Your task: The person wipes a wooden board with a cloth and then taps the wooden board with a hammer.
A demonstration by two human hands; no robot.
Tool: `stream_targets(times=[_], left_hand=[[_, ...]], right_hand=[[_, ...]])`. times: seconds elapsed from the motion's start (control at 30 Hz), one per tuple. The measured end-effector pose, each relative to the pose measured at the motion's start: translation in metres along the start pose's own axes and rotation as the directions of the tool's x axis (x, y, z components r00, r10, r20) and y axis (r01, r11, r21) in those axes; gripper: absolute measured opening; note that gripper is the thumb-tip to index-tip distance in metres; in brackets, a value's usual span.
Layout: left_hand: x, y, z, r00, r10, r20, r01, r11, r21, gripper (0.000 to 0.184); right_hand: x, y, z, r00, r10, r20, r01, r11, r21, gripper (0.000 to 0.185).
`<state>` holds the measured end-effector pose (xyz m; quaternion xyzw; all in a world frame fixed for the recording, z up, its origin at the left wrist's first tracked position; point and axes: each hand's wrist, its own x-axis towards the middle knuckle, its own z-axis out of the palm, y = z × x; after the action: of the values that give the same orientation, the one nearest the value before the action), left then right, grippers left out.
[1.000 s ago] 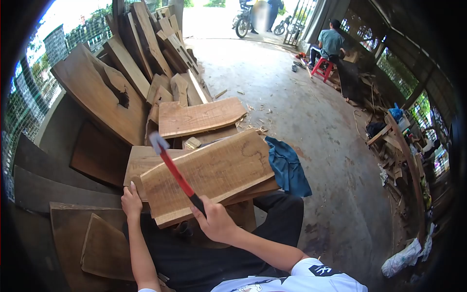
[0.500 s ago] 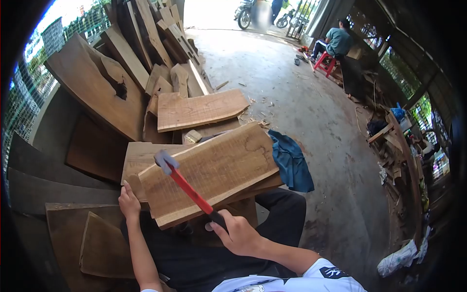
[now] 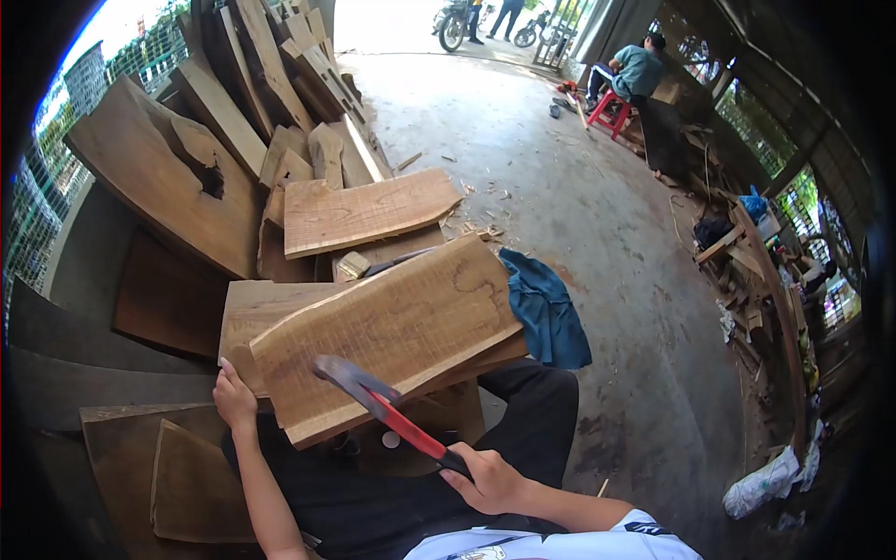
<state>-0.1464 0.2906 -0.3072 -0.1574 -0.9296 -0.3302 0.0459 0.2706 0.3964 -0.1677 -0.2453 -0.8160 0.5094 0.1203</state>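
My right hand (image 3: 487, 480) is closed around the black grip of a hammer (image 3: 411, 431) with a red handle and a grey metal head. The hammer head is over the near left part of a thick wooden board (image 3: 401, 327); whether it touches the wood I cannot tell. This board lies tilted across another board (image 3: 271, 308) in front of my knees. My left hand (image 3: 235, 397) is at the left edge of the lower board, its fingers against the edge. A blue cloth (image 3: 546, 308) hangs over the right end of the boards.
Another cut board (image 3: 373, 210) lies beyond, with a wooden-handled tool (image 3: 355, 265) beside it. Large slabs (image 3: 168, 177) lean against the fence at left. Wood shavings litter the concrete floor (image 3: 635, 308). A person (image 3: 638, 70) sits on a red stool (image 3: 610, 114) at far right.
The hammer has swung down and toward me, its head moving from the board's far left edge to its near part. My left hand stays at the board edge. The view shifted slightly.
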Motion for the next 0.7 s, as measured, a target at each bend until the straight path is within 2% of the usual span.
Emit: stream_targets(times=[0.1,0.13,0.2,0.33,0.37,0.4,0.47,0.5,0.53,0.57,0.63,0.7], left_hand=[[0.001,0.001,-0.002,0.999,-0.014,0.037,0.014,1.000,0.012,0.067],[0.002,-0.001,0.001,1.000,-0.011,0.027,0.011,1.000,0.006,0.067],[0.005,-0.009,0.008,1.000,0.012,0.017,-0.013,1.000,0.026,0.066],[0.008,-0.014,0.009,1.000,0.027,0.005,-0.027,1.000,-0.002,0.069],[0.008,-0.012,0.005,1.000,0.018,0.020,-0.017,0.999,-0.030,0.070],[0.006,-0.008,0.003,0.999,0.008,0.049,-0.006,0.999,-0.053,0.071],[0.000,0.003,-0.002,0.998,-0.007,0.062,0.014,0.994,-0.113,0.071],[0.002,-0.002,0.000,0.997,-0.021,0.074,0.028,0.996,-0.083,0.070],[0.004,-0.008,0.004,1.000,0.019,0.007,-0.019,1.000,0.011,0.070],[0.005,-0.007,0.000,0.998,-0.021,0.055,0.018,0.998,0.054,0.070],[-0.001,0.001,-0.010,0.997,0.076,-0.014,-0.074,0.990,0.120,0.064],[-0.011,0.018,-0.021,0.964,0.182,-0.194,-0.132,0.961,0.244,0.061]], right_hand=[[-0.017,0.056,0.013,0.993,0.122,-0.007,-0.121,0.983,-0.137,0.031],[-0.020,0.063,0.015,0.994,0.111,-0.010,-0.112,0.984,-0.140,0.031],[-0.024,0.075,0.020,0.976,0.219,0.011,-0.217,0.971,-0.096,0.032],[-0.024,0.060,0.014,0.971,0.233,-0.050,-0.231,0.972,0.029,0.034],[-0.021,0.050,0.005,0.947,0.321,0.017,-0.321,0.946,0.045,0.037],[-0.024,0.052,0.001,0.954,0.300,-0.009,-0.300,0.954,0.008,0.039],[-0.029,0.050,-0.009,0.930,0.367,-0.011,-0.366,0.929,0.063,0.037],[-0.035,0.056,-0.014,0.927,0.376,-0.007,-0.374,0.923,0.087,0.036],[-0.040,0.054,-0.021,0.904,0.428,0.015,-0.426,0.898,0.109,0.035],[-0.045,0.052,-0.028,0.900,0.436,-0.003,-0.431,0.890,0.145,0.034],[-0.059,0.050,-0.044,0.914,0.405,-0.020,-0.402,0.912,0.087,0.034],[-0.075,0.046,-0.060,0.885,0.464,-0.030,-0.464,0.886,0.002,0.034]])
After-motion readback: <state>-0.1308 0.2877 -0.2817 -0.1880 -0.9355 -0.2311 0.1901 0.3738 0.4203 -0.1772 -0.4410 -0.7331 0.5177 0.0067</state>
